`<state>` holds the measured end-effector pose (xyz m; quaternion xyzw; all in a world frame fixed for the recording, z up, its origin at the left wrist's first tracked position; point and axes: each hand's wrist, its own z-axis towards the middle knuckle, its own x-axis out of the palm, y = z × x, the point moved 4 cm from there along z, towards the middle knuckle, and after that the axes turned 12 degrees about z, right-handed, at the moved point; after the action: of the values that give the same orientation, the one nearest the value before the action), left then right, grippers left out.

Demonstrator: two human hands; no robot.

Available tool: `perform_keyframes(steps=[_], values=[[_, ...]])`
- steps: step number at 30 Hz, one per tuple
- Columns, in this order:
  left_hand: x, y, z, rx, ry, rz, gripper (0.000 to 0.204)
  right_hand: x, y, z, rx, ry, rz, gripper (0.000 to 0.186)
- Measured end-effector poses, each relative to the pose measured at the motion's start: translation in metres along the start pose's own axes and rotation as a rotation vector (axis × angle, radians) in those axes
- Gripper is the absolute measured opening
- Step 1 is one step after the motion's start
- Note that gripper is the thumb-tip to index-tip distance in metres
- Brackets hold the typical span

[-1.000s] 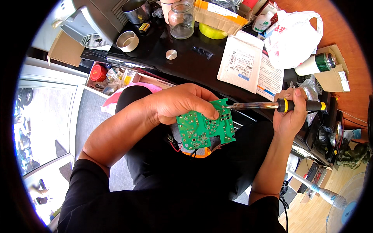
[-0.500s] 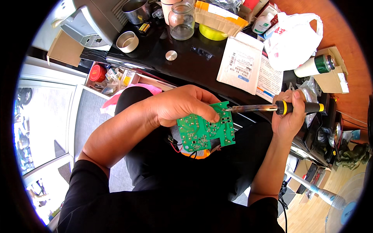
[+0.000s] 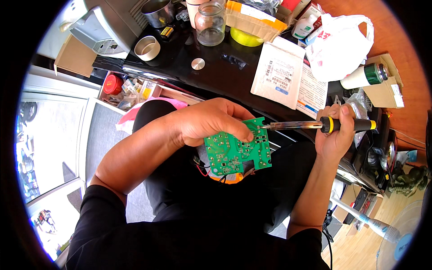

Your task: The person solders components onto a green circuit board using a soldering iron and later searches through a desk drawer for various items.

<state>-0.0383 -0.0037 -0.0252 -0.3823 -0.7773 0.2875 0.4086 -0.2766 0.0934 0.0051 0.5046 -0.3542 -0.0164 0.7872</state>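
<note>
My left hand (image 3: 216, 120) grips a green circuit board (image 3: 231, 155) by its upper edge, thumb across its face; the fingers behind are hidden. Solder points and small dark components cover the side facing me. Red and black wires (image 3: 202, 170) show at the board's lower left, beside a grey and orange thing only partly visible. In my right hand (image 3: 335, 130) is a soldering iron (image 3: 294, 125) with a black and yellow handle. It lies nearly level, its tip at the board's upper right edge; whether it touches a joint I cannot tell.
A black table (image 3: 216, 83) spans beyond my knees, bearing a glass jar (image 3: 210, 27), a metal bowl (image 3: 147, 48), a padded envelope (image 3: 279, 72) and a white plastic bag (image 3: 340, 47). An open drawer (image 3: 130, 92) with small parts juts out at left. A fan (image 3: 400, 238) stands lower right.
Both hands keep almost the same place. The board has shifted very slightly left, and the iron's tip stays at its upper right edge.
</note>
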Motion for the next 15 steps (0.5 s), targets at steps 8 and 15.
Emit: perform_keyframes(steps=[8,15], values=[[0.0003,0.0029,0.0024,-0.024,0.041,-0.037,0.042,0.0025,0.0026,-0.0003,-0.004,0.023,0.013,0.026],[0.0011,0.0029,0.0012,-0.044,0.061,-0.076,0.042,0.0007,0.0024,-0.0003,-0.007,0.035,0.016,0.027]])
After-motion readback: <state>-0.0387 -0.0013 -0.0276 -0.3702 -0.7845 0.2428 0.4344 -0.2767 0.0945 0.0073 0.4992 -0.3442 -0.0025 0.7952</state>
